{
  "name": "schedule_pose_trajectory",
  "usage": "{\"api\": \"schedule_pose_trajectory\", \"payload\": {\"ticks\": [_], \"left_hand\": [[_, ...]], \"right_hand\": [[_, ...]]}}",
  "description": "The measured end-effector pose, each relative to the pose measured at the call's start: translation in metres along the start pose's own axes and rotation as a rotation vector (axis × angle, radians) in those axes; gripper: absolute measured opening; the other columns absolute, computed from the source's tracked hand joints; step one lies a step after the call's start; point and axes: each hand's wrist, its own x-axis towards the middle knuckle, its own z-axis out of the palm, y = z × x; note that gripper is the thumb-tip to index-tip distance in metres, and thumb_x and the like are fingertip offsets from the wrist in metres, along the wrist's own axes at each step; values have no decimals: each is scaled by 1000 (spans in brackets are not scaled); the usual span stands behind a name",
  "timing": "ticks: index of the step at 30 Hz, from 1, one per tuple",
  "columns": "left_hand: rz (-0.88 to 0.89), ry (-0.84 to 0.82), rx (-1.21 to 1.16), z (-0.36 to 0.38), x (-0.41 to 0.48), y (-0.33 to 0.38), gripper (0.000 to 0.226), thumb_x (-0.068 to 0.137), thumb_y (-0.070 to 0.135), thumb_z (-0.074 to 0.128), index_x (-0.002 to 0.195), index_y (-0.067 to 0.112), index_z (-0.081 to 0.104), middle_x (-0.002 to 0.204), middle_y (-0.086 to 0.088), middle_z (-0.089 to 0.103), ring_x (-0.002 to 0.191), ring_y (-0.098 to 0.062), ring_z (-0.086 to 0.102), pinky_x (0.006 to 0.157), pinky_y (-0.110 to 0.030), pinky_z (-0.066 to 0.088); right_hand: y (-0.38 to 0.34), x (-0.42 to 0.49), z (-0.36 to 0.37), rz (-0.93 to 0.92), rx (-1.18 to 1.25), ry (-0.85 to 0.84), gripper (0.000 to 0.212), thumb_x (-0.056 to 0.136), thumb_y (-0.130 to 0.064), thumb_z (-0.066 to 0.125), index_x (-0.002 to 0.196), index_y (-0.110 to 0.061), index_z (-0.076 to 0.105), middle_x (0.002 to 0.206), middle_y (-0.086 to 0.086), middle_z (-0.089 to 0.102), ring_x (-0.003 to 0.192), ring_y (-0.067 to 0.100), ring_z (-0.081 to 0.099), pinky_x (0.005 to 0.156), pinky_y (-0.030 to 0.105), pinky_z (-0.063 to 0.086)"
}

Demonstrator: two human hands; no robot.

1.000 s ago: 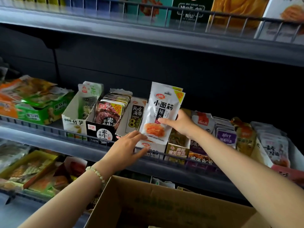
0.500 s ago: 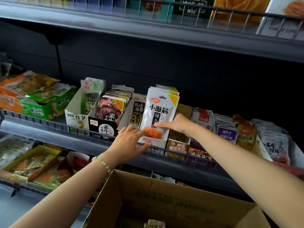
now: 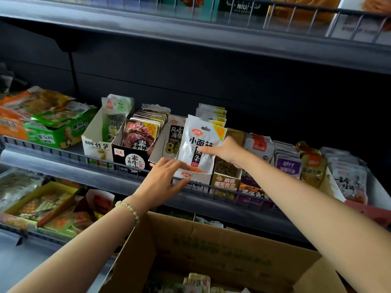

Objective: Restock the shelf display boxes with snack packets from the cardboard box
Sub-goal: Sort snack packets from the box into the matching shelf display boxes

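Your right hand (image 3: 226,152) pinching the white packet (image 3: 198,144) at its right edge, thumb on its face, packet upright with its foot inside the display box (image 3: 191,179), your left hand (image 3: 163,178) ungripped, fingers straight against that box's front, cardboard box (image 3: 211,240) below it

Right hand (image 3: 227,152) holds white packet (image 3: 197,142); left hand (image 3: 161,181) touches display box (image 3: 197,179).

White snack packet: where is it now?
Head view, centre: the right hand holds the white snack packet upright at the front of its display box, just right of the seaweed box.
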Motion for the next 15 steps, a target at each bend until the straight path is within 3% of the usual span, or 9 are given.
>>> {"api": "schedule_pose_trajectory", "payload": {"ticks": [4, 7, 11, 15], "left_hand": [[0, 28, -21, -6, 3, 7, 33, 94, 41, 55, 122, 24, 58, 124, 7, 54, 112, -11, 50, 95, -29, 43], [7, -10, 56, -5, 4, 12, 31, 95, 41, 53, 121, 25, 59, 123, 6, 58, 114, -15, 51, 95, -29, 38], [-6, -43, 25, -6, 2, 16, 35, 95, 40, 53, 127, 26, 55, 128, 6, 56, 119, -14, 50, 98, -34, 42], [-15, -52, 26, -8, 2, 18, 36, 94, 41, 54, 125, 24, 53, 127, 5, 57, 116, -14, 53, 95, -34, 46]], "right_hand": [[-5, 0, 1, 43, -67, -16, 48, 75, -29, 80, 115, -11, 63, 117, 2, 66, 104, 14, 59, 89, 25, 42], [-17, -2, -4, 58, -107, -54, 40, 75, -27, 81, 106, -12, 61, 102, -6, 65, 94, 9, 60, 85, 23, 42], [-21, 0, -6, 21, -60, -6, 67, 69, -26, 85, 125, -9, 54, 117, 0, 63, 109, 15, 59, 94, 27, 46], [-29, -1, 7, -22, -203, -35, 37, 80, -23, 77, 110, -9, 60, 103, -2, 63, 95, 13, 59, 76, 21, 44]]}}
